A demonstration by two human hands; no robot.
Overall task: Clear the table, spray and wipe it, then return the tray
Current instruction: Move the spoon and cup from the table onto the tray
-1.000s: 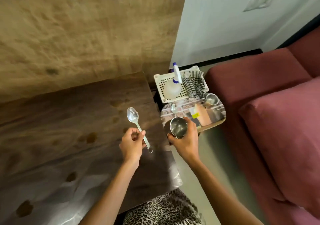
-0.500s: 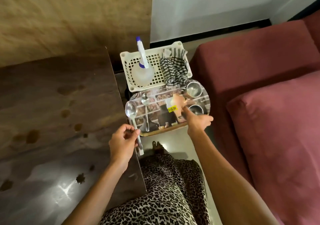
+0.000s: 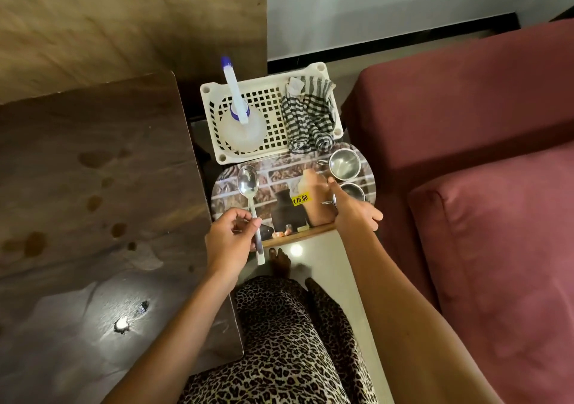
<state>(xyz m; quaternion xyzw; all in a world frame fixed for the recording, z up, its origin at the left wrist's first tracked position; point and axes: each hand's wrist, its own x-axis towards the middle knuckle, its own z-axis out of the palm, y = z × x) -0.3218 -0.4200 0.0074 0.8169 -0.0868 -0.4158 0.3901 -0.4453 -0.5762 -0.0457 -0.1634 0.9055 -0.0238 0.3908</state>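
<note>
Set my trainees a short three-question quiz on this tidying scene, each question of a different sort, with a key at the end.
1. Multiple choice: the left hand has its grip on A) a spoon, B) a fork, C) a knife.
2. True or false: the spray bottle stands in the white basket beside the striped cloth.
3. Short answer: what does the right hand cover on the tray?
Key: 1 A. 2 True. 3 The nearer steel cup.
</note>
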